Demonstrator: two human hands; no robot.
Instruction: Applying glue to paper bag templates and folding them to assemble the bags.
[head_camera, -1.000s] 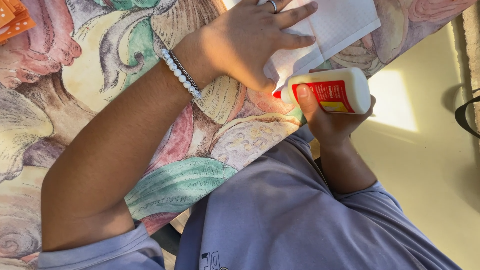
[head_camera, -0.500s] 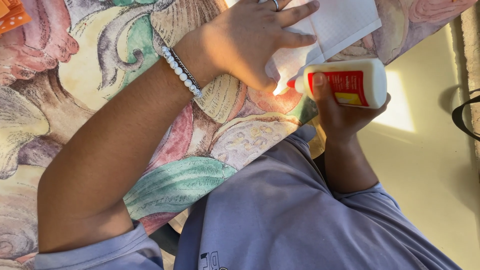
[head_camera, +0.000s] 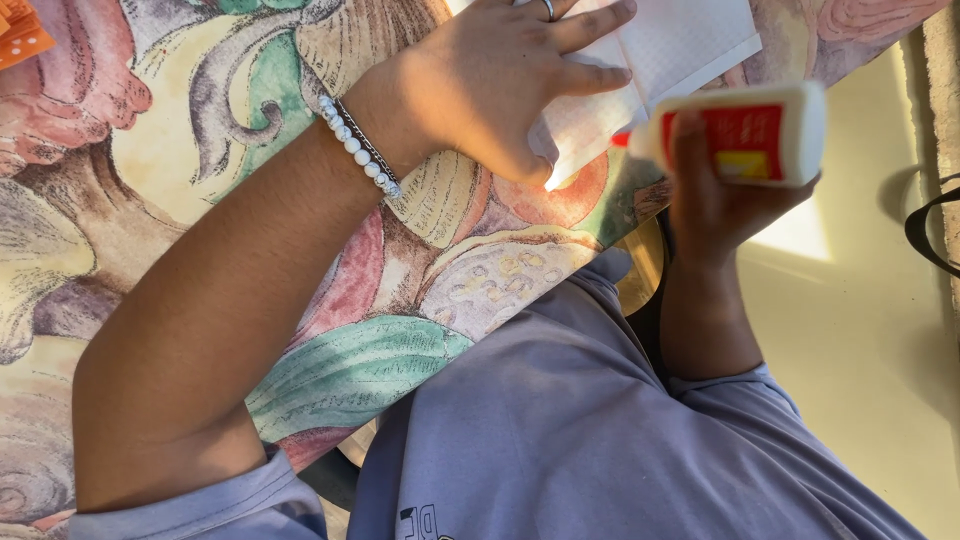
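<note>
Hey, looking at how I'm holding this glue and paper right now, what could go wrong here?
1. The glue bottle lies sideways in your right hand, red tip near the paper edge; a squeeze might drip onto the tablecloth.
2. The left hand presses flat on the paper close to the tip, so fingers may get glue on them.
3. The paper sits near the table edge and could slide off if the hand lifts.

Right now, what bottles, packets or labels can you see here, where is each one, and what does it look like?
Glue bottle: white plastic, lying sideways in the right hand, red tip toward the white paper.
Label: on the bottle's side, a red rectangle with a small yellow patch.
Orange packet: top left corner on the flowered tablecloth, mostly cut off, with pale dots.
</note>
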